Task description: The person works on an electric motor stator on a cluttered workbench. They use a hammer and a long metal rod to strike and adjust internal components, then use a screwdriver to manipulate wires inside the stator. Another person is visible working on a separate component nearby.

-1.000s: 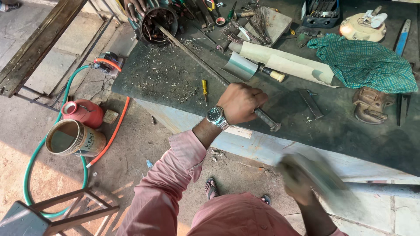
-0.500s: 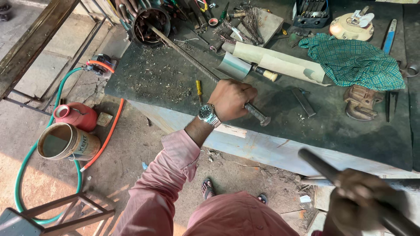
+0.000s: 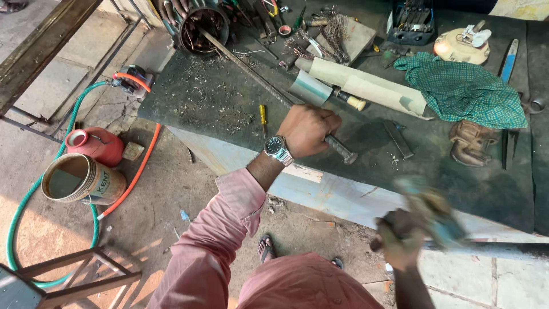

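My left hand (image 3: 309, 129), with a wristwatch, is closed around a long metal rod (image 3: 246, 66) that lies slantwise across the dark workbench (image 3: 206, 109). The rod's thick end (image 3: 345, 153) sticks out just past my fist, near the bench's front edge. My right hand (image 3: 400, 237) is below and to the right of that end, off the bench, gripping a hammer (image 3: 434, 212). The hammer is heavily blurred by motion, and its head is above my fist, close to the bench edge.
On the bench lie a yellow screwdriver (image 3: 262, 114), a cream rolled sheet (image 3: 372, 86), a green checked cloth (image 3: 463, 86), a brown metal part (image 3: 472, 143) and a round motor casing (image 3: 203, 23). On the floor are a red jug (image 3: 94, 146), a tin can (image 3: 80, 180), hoses (image 3: 23, 200) and a stool frame (image 3: 68, 274).
My right hand with the hammer swung down to the lower right, then came back up toward the bench edge. My left hand has kept its grip on the rod.
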